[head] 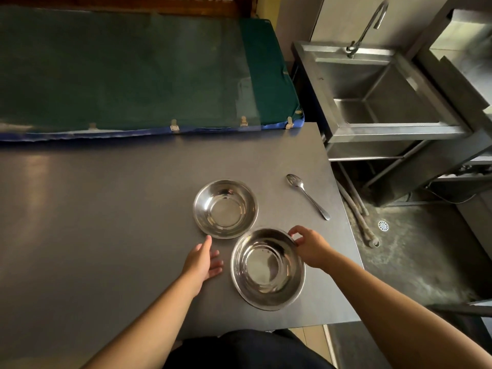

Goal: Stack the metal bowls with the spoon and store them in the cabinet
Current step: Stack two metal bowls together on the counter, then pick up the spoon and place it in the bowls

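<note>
Steel near bowl (267, 269) sits on the surface (106, 222), right hand (310, 247) pinching its far rim, likely to lift it into the far bowl (225, 209). Left hand (203, 259) spread, empty. Spoon (307, 195) lies apart.

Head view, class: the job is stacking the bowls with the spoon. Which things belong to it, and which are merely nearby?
Belong: near bowl, far bowl, spoon.
Merely nearby: sink, tap, green cover, floor drain.
</note>
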Demonstrator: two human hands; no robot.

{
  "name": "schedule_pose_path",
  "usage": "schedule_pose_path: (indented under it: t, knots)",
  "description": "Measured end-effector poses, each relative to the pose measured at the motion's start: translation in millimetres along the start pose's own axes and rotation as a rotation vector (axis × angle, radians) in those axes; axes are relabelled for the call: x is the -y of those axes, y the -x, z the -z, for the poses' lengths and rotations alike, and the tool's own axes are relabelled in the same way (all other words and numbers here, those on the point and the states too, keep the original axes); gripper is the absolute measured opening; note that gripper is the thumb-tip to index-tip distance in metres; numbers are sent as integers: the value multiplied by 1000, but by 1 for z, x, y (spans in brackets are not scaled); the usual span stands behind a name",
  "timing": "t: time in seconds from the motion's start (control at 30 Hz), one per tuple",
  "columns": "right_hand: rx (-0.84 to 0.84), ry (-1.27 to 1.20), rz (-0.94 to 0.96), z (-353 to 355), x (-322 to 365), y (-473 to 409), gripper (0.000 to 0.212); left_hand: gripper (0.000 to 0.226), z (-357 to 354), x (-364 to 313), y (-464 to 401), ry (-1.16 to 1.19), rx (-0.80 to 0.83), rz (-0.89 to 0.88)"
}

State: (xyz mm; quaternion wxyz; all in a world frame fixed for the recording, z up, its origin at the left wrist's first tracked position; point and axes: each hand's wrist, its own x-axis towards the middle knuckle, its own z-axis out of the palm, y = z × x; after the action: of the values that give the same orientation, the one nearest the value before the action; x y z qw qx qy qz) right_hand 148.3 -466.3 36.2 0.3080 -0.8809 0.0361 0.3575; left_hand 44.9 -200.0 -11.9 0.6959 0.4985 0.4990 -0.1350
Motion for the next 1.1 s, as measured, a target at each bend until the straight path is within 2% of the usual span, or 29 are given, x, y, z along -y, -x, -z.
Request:
schedule_pose_path:
  t: [0.1,0.23,0.43,0.67,0.93,1.03,1.1]
  knots:
    - [4,-104,-20,7,21,-1,31,43,12,-23,-6,152,5,12]
    - [-8,-252,-49,11,58,-9,39,63,26,-42,-11,399,149,74]
    - [-46,-402,-113,-1,104,-28,46,74,32,-45,-11,566,185,113]
    - [-97,-416,-135,-25,127,-46,46,78,41,-39,3,609,224,100]
    - [-103,-382,-111,-53,125,-55,47,69,61,-25,7,594,184,105]
    - [-131,-299,-86,-59,122,-54,49,66,65,-23,9,567,164,99]
    - [-127,-182,-46,-62,121,-54,47,55,64,-24,10,525,142,82]
